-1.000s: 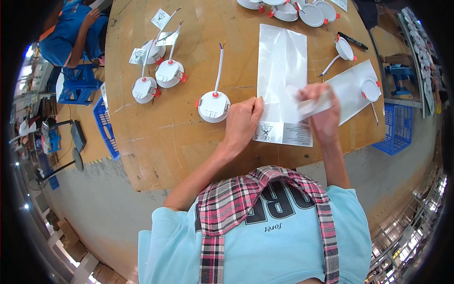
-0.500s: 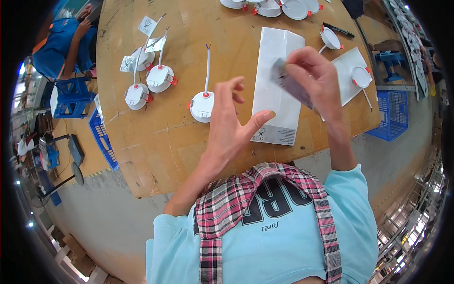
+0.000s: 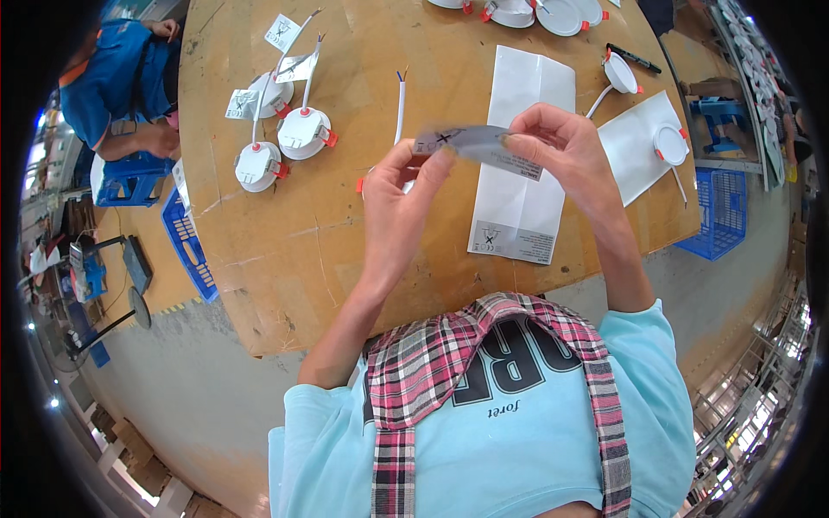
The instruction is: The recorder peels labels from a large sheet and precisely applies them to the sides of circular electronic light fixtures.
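Noted in hand: one silver-grey printed label [image 3: 471, 142], partly blurred, raised over the brown table [image 3: 319, 276] and crossing the view of one long white sheet [image 3: 516, 203] with a grey printed end. Left hand [image 3: 397, 194]: thumb and fingertips pinched on the label's left end. Right hand [image 3: 566, 151]: thumb and fingers likewise closed to a pinch, gripping the right part.

Counted at left: three white wired downlights [image 3: 304, 134] with red clips, close together, with three small silver labels [image 3: 282, 32] on the wires, one per wire. Behind the left hand: one further downlight, mostly hidden, wire [image 3: 401, 108] upright in view. To the right: one tilted downlight [image 3: 619, 75], near one black marker [image 3: 635, 59]; one more downlight [image 3: 669, 144] on a second white sheet [image 3: 635, 142]. At the far edge: at least four downlights [image 3: 560, 15], cut off by the frame; exact number not determinable. Also recorded: two blue crates [image 3: 715, 216], one each side; one co-worker [image 3: 129, 78], upper left.
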Available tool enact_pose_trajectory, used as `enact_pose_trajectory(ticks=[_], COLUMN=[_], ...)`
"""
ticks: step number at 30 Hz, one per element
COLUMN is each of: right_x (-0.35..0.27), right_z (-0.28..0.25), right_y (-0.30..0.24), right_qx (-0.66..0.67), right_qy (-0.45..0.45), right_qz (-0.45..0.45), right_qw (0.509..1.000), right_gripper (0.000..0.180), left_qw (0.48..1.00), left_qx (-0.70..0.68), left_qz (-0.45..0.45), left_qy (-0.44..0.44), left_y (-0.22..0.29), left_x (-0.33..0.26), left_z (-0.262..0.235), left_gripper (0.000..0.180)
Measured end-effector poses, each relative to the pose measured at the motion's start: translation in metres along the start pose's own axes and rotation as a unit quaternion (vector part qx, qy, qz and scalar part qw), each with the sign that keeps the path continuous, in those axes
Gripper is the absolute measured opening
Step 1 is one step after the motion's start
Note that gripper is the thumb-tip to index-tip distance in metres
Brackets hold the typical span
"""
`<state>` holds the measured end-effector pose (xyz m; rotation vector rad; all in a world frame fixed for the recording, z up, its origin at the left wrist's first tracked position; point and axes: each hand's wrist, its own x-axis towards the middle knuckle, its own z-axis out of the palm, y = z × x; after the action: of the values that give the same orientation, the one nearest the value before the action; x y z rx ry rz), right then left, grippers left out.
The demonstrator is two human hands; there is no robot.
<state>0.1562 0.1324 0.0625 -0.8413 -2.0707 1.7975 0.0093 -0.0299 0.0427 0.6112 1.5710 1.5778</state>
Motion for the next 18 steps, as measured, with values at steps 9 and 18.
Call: enact_pose_trajectory(ticks=[9, 18], right_x=[0.017, 0.027], right_z=[0.012, 0.045], right_y=[0.001, -0.007], right_qx=[0.045, 0.013], right_qy=[0.001, -0.041], right_qz=[0.028, 0.050], right_qw=[0.999, 0.998], right_gripper=[0.017, 0.019], left_qw=[0.885, 0.997], left_qx=[0.444, -0.066], left_qz=[0.127, 0.019], left_qy=[0.060, 0.037], left_y=[-0.038, -0.009], left_x=[-0.019, 0.009], left_z=[-0.045, -0.058], left_gripper=[0.079, 0.068])
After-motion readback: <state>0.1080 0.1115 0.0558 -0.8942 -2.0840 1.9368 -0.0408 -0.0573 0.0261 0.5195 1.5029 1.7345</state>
